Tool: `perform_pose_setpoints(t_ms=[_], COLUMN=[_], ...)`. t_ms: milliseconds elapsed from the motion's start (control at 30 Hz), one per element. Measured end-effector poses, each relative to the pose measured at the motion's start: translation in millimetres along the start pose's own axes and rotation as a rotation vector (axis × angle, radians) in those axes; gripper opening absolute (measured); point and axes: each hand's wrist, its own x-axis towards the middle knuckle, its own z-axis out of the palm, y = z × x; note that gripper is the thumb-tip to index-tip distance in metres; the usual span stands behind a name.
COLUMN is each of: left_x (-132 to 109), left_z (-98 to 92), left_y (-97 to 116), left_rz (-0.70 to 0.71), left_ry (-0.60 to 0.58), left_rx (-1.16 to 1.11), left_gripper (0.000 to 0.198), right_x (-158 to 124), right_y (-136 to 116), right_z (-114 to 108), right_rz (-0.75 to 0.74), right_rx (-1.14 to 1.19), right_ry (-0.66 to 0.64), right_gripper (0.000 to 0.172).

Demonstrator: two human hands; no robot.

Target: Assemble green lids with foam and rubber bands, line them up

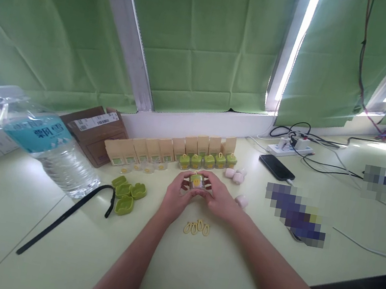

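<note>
Between my hands is a small clear container (pixel 197 181) with a green lid and a yellow smiley on its front. My left hand (pixel 178 190) grips its left side, and my right hand (pixel 218 197) grips its right side, with both thumbs near the bottom. Several pale yellow loops (pixel 196 228) lie on the table just below my wrists. Left of my hands is a cluster of loose green lids (pixel 124 205). Behind them stand similar green-lidded containers (pixel 208 161) in a row, some with a loop on top. Clear cups (pixel 149 168) with yellow marks sit farther left.
Brown paper packets (pixel 165 150) line the back. Pink-white pieces (pixel 238 177) lie right of the containers. A large water bottle (pixel 69 170), a black strap (pixel 68 215) and a cardboard box (pixel 97 135) are left. A phone (pixel 277 168) and a cabled power strip (pixel 285 150) are right.
</note>
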Motion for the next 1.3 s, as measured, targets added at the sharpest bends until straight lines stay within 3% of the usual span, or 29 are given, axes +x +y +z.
perform_pose_setpoints(t_ms=[467, 833, 1100, 1300], left_x=[-2.1, -1.5, 2.9, 7.9], left_z=[-1.0, 0.6, -5.5, -24.0], left_y=[3.7, 1.1, -9.6, -26.1], left_rz=[0.137, -0.088, -0.105, -0.08], left_ry=[-0.016, -0.087, 0.042, 0.2], left_rx=[0.11, -0.049, 0.115, 0.369], left_gripper=[0.044, 0.045, 0.03, 0.024], right_x=[1.4, 1.7, -2.9, -4.4], right_y=[-0.4, -0.5, -3.6, -3.5], right_z=[-3.2, -0.9, 0.8, 0.7], right_rz=[-0.09, -0.011, 0.099, 0.154], right_rx=[-0.074, 0.031, -0.026, -0.137], right_ry=[0.009, 0.056, -0.058, -0.156], right_gripper=[0.042, 0.042, 0.052, 0.036])
